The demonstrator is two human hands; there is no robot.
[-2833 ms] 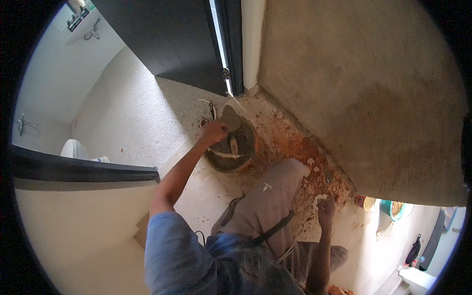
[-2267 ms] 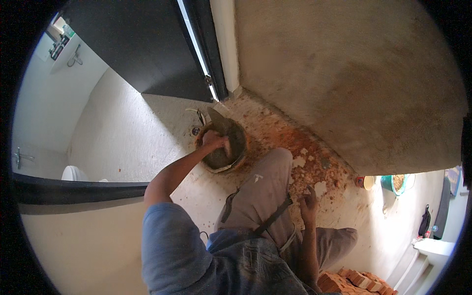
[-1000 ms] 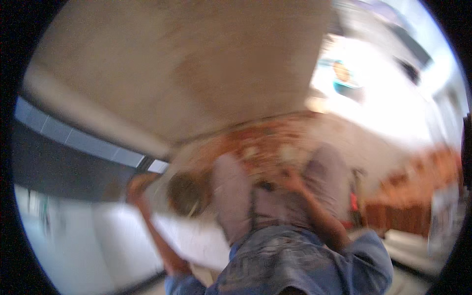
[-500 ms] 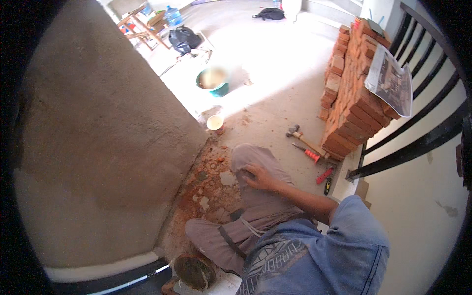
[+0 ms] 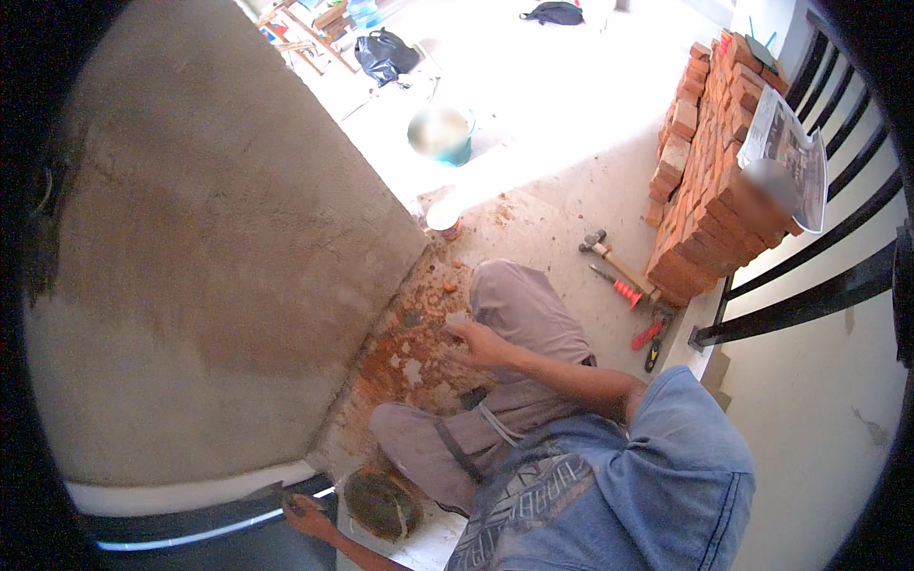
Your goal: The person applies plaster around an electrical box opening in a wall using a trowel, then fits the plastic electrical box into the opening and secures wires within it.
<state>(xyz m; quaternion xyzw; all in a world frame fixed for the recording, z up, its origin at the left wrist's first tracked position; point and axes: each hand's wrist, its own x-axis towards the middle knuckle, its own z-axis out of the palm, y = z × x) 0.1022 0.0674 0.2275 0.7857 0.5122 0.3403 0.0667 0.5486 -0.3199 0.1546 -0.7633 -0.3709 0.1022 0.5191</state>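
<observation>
My left hand [image 5: 309, 517] is low on the left, beside the pale lower edge of the rough plastered wall [image 5: 228, 285]. Its fingers are curled, and what they hold, if anything, is too dark to make out. Close to that hand stands a round bucket [image 5: 383, 504] with dark, dirty insides. My right hand [image 5: 483, 344] hovers over reddish rubble [image 5: 405, 357] beside my bent knee, fingers apart, with no held thing visible. A small dark piece [image 5: 473, 398] lies by my legs.
Ahead stand a small pot [image 5: 444, 219] and a teal bucket [image 5: 457, 143]. To the right, a hammer [image 5: 619, 265], a red-handled chisel [image 5: 619, 288] and other hand tools lie near stacked bricks [image 5: 709, 209]. A black railing [image 5: 800, 319] borders that side.
My right hand has left my knee and moved over the rubble. My left hand has come into view at the wall's lower edge. The view has shifted slightly.
</observation>
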